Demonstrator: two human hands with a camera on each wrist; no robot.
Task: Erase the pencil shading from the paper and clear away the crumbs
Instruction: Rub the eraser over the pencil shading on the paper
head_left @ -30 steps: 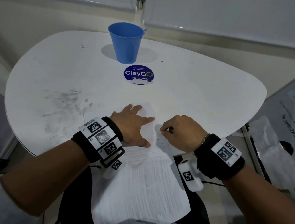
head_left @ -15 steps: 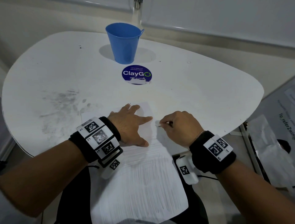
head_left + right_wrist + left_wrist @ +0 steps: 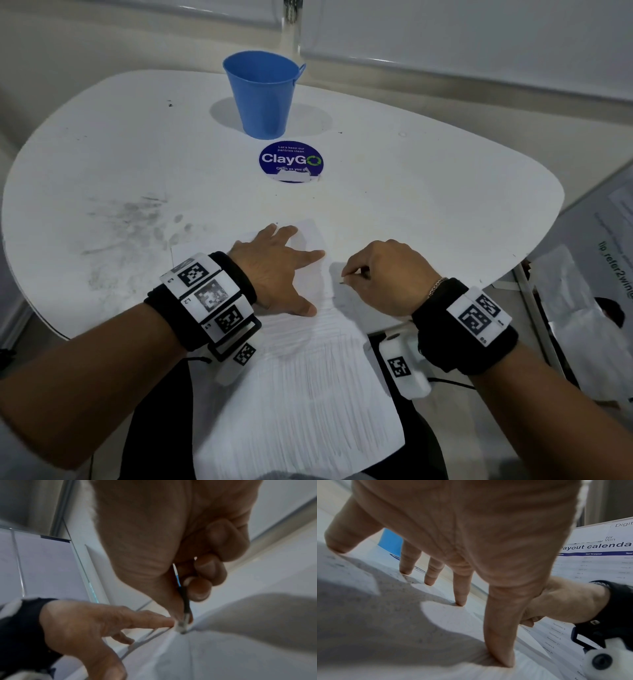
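A white sheet of paper (image 3: 308, 394) with grey pencil strokes lies on the white table (image 3: 445, 192), its near half hanging over the edge. My left hand (image 3: 274, 274) presses flat on the sheet's upper part, fingers spread and straight (image 3: 460, 596). Just to its right, my right hand (image 3: 387, 277) pinches a small eraser (image 3: 182, 627) with a dark sleeve between thumb and fingers. The eraser's pale tip (image 3: 343, 282) touches the paper near its right edge, close to my left index finger.
A blue bucket (image 3: 262, 94) stands at the back of the table behind a round blue ClayGo sticker (image 3: 291, 162). Grey smudges (image 3: 130, 219) mark the tabletop at the left. A printed poster (image 3: 613, 246) and a plastic bag (image 3: 575, 308) lie beyond the table's right edge.
My right hand moved the eraser a short way away and back toward me on the paper. The left hand stayed pressed in place.
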